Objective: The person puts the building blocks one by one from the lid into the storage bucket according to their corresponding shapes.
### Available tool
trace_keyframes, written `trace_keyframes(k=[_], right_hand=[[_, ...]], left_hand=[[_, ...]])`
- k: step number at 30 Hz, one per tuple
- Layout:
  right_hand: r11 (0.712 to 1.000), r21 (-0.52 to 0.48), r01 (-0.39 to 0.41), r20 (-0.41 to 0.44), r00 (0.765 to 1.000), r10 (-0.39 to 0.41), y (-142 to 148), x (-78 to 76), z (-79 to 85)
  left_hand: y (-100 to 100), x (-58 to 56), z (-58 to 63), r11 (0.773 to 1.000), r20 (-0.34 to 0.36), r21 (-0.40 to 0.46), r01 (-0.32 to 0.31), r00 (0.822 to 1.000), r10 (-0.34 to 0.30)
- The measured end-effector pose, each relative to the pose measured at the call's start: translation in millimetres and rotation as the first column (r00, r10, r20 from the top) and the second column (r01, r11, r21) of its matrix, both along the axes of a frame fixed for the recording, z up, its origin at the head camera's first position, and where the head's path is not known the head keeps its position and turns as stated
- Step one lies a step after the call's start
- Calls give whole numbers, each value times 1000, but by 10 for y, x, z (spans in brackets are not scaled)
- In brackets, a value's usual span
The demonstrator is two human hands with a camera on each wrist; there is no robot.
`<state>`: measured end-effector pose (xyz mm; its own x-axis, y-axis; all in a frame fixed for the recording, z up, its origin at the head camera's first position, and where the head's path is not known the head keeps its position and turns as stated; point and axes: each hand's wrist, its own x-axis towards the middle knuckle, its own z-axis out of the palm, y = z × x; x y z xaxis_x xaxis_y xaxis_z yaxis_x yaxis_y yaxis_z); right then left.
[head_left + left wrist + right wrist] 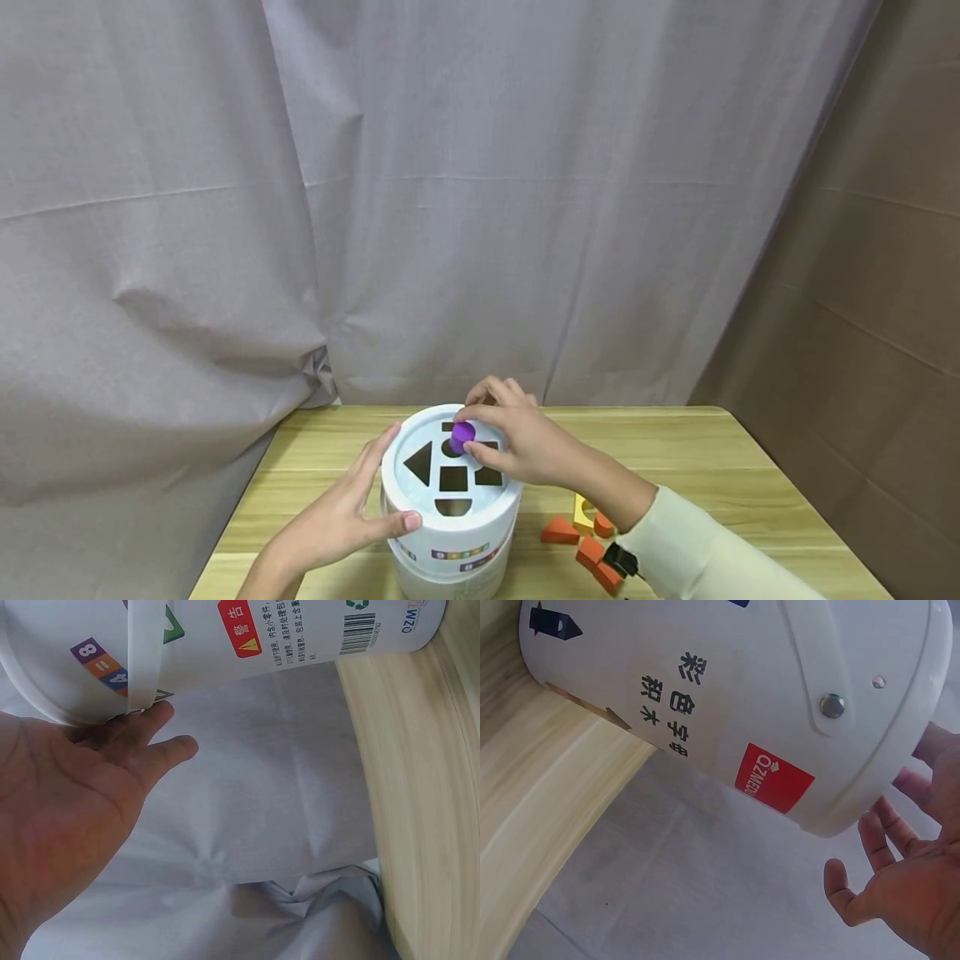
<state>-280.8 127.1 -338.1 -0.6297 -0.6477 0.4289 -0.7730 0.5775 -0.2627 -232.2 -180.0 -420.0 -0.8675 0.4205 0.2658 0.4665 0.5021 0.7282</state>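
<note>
A white bucket [452,575] stands on the wooden table, its lid [420,500] cut with triangular, square, round and other shaped holes. In the head view my right hand [517,433] pinches a purple cylinder [463,434] between thumb and forefinger, tilted over the round hole, which it partly covers. My left hand [333,512] rests against the bucket's left side, thumb at the front of the rim and fingers along the left. The left wrist view has those fingers [150,720] fairly straight beside the white handle strap [142,652]. In the right wrist view, the cylinder is hidden.
Right of the bucket lie several orange blocks [560,531] and a yellow block [580,514] with a round cut-out, partly under my right forearm. A black device [621,560] sits at the right wrist. Grey cloth [480,208] hangs behind the wooden table [675,467].
</note>
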Motion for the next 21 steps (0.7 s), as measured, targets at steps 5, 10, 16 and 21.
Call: trace_keyframes(k=[5,10,16,21], right_hand=[[1000,9,-8,-5,1000,8,-11,-24,-11],[1000,27,1,1,1000,-1,-18,-30,-31],[999,23,31,37,999,-32,-11,-5,-28],[999,9,52,35,998,-53,40,19,-5]], left_hand=[[13,-14,5,1000,17,11,18,1000,-18],[14,-24,7,1000,18,12,23,1000,-23],[8,-9,2,1000,23,17,21,1000,-22],[-6,6,-15,1000,22,19,13,1000,-13]])
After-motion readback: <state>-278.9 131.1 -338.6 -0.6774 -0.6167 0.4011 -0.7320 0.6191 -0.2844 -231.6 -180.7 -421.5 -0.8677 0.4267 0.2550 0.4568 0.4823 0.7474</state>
